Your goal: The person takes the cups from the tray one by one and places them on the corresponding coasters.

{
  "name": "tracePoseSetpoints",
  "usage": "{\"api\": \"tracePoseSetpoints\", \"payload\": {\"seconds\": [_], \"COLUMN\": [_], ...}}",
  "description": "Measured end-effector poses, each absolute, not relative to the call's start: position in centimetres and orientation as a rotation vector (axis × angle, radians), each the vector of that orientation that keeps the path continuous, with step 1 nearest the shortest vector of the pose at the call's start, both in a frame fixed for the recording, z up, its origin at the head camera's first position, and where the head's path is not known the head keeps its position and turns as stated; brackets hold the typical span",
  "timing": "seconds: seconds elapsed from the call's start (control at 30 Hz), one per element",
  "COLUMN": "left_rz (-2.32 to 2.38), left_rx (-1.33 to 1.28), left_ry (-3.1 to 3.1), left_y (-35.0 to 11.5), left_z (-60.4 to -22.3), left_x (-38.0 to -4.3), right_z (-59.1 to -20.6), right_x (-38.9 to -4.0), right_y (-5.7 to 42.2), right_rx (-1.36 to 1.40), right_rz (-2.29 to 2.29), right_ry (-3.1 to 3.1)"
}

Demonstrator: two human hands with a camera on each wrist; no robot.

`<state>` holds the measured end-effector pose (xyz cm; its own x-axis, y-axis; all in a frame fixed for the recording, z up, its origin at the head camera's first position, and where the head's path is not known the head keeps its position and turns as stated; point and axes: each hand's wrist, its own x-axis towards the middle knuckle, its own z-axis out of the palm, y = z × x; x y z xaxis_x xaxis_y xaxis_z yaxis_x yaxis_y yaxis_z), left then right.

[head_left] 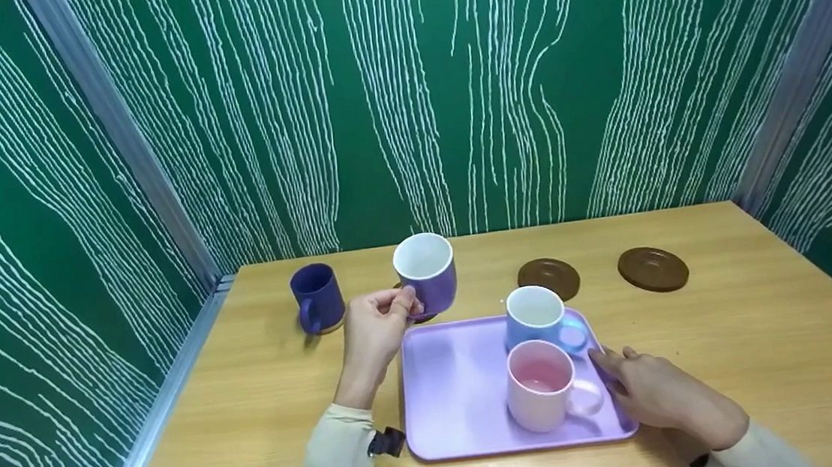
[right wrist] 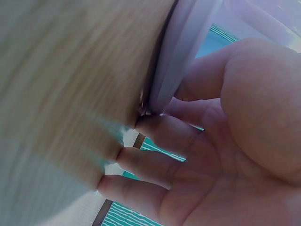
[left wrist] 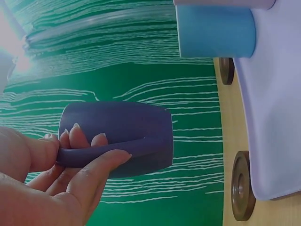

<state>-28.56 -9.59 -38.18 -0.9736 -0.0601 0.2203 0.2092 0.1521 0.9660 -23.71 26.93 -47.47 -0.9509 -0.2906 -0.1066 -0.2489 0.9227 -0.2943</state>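
Observation:
My left hand [head_left: 379, 323] pinches the handle [left wrist: 101, 151] of a purple mug [head_left: 436, 292] with a white inside. The mug is held upright above the table, just past the far left edge of the lilac tray [head_left: 453, 396]. A brown coaster [left wrist: 241, 186] lies below it, mostly hidden in the head view. At the tray's right rim, my right hand [head_left: 659, 385] holds the edge, its thumb against the rim and fingertips down at the table. On the tray's right half stand a pink mug [head_left: 537, 407] and a light blue mug [head_left: 524, 333], handles to the right.
A dark blue mug [head_left: 324, 298] stands on a coaster at the far left of the wooden table [head_left: 252, 428]. Two brown coasters, one behind the tray [head_left: 549, 276] and a bare one [head_left: 652, 269] further right, lie near the back. Green walls with white lines enclose the table.

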Motion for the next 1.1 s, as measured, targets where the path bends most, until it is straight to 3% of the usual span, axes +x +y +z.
{"api": "tracePoseSetpoints", "payload": {"seconds": [0.37,1.1], "left_rz": [-1.902,-1.770], "left_rx": [0.032,0.238], "left_ry": [-2.159,-2.138], "left_y": [-9.2,-7.9], "left_z": [-38.6,-39.0], "left_x": [-30.7,-33.9], "right_z": [-47.6,-47.6], "right_x": [-23.5,-23.5], "right_y": [27.0,27.1], "right_rx": [-0.548,-0.493], "right_rz": [-0.427,-0.441], "right_ry": [3.016,2.985]}}
